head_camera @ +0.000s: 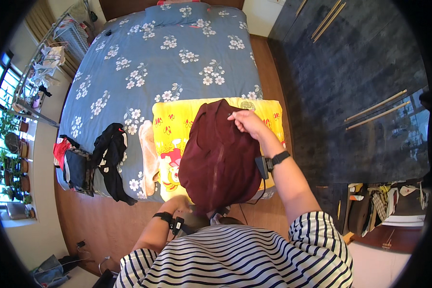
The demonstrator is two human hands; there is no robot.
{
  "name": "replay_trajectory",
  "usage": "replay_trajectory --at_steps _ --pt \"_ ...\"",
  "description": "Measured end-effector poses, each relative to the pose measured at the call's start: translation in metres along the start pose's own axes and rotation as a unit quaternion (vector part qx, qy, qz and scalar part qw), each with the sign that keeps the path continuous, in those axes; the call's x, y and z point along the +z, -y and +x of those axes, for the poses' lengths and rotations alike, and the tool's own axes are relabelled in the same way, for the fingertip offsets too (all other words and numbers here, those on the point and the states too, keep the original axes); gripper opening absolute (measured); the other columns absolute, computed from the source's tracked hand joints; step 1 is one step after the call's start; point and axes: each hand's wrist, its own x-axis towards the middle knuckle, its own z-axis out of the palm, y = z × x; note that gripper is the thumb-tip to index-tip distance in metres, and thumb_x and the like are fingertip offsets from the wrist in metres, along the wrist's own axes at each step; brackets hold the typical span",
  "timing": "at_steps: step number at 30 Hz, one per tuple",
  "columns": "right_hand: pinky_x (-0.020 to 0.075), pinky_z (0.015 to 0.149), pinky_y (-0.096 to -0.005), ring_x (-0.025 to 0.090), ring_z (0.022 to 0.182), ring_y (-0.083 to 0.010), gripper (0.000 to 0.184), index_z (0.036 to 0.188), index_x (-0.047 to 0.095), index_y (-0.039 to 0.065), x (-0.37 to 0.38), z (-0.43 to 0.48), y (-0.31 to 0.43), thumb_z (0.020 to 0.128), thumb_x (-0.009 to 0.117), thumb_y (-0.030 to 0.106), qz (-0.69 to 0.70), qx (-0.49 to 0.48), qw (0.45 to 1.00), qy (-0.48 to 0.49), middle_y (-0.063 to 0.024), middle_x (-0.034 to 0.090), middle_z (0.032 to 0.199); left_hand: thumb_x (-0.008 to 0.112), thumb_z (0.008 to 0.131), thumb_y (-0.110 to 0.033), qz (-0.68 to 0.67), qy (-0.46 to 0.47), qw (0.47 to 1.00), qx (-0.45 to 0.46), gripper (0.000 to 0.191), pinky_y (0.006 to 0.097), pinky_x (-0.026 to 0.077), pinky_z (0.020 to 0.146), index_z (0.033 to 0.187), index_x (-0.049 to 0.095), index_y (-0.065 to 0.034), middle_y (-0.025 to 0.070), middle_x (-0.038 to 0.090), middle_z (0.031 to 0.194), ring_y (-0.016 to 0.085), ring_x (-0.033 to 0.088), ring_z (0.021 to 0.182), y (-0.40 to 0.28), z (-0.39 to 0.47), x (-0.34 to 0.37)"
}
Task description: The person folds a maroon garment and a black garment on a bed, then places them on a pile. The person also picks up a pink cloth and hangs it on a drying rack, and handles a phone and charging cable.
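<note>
A maroon garment [219, 154] lies bunched over a folded yellow blanket [167, 111] with cartoon prints, at the foot of the bed. A pale line, a zip or a seam, runs down its middle. My right hand [250, 124] pinches the garment near its upper right side, fingers curled. At the lower left edge of the cloth is my left hand [181, 204]; its fingertips are partly hidden, so its grip is unclear. The garment's lower end hangs over the bed edge toward my body.
Left of the blanket lie a peach cloth [148, 158], a black garment [111, 162] and a dark bag [79, 169] on the blue floral bedspread [187, 72]. A dark wardrobe [331, 90] stands right. A metal drying rack [39, 115] and potted plants [23, 165] line the window side.
</note>
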Motion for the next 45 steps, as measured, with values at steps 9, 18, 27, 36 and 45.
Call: replay_trajectory --at_steps 9,18,27,36,45 --pt "0.0441 0.062 -0.0222 0.052 0.066 -0.0058 0.023 0.106 0.068 0.009 0.025 -0.046 -0.06 0.105 0.05 0.024 0.095 0.013 0.995 -0.004 0.0046 0.057 0.074 0.067 0.09 -0.044 -0.044 -0.18 0.979 0.084 0.041 0.038 0.051 0.067 0.072 0.069 -0.0069 0.0107 0.067 0.066 0.024 0.067 0.067 -0.124 -0.045 -0.135" --pt "0.0441 0.063 -0.0233 0.053 0.066 -0.0077 0.025 0.098 0.066 0.009 0.049 -0.083 -0.062 0.105 0.049 0.025 0.102 -0.022 0.994 -0.015 0.003 0.059 0.075 0.055 0.103 -0.014 -0.487 -0.215 0.776 0.337 0.028 0.0239 0.047 0.08 0.129 0.062 -0.0078 -0.0019 0.067 0.101 0.009 0.06 0.092 -0.202 -0.045 -0.185" --pt "0.0525 0.072 -0.0273 0.067 0.076 -0.014 0.016 0.101 0.07 0.003 0.072 -0.087 -0.078 0.097 0.063 0.017 -0.083 -0.013 0.982 -0.168 -0.0071 0.071 0.084 0.059 0.101 -0.014 -0.532 -0.198 0.778 0.269 0.022 0.0229 0.049 0.078 0.118 0.068 -0.0037 0.0 0.071 0.095 0.008 0.064 0.086 -0.185 -0.024 -0.175" --pt "0.0543 0.08 -0.0295 0.071 0.086 -0.0167 0.019 0.106 0.073 0.003 0.057 -0.081 -0.106 0.088 0.071 0.01 -0.131 -0.157 0.971 -0.123 -0.0099 0.075 0.097 0.067 0.096 -0.014 -0.579 -0.213 0.755 0.22 0.017 0.0219 0.049 0.075 0.106 0.073 -0.002 0.0012 0.072 0.091 0.008 0.064 0.081 -0.178 -0.009 -0.149" --pt "0.0539 0.076 -0.0323 0.067 0.079 -0.0191 0.014 0.096 0.071 0.004 -0.015 -0.025 -0.121 0.083 0.072 0.01 -0.142 -0.146 0.979 0.017 -0.0113 0.071 0.118 0.063 0.095 -0.02 -0.038 -0.634 0.772 0.035 0.026 0.0441 0.054 0.082 0.11 0.065 0.0017 0.0227 0.069 0.104 0.039 0.067 0.09 -0.179 0.009 -0.18"
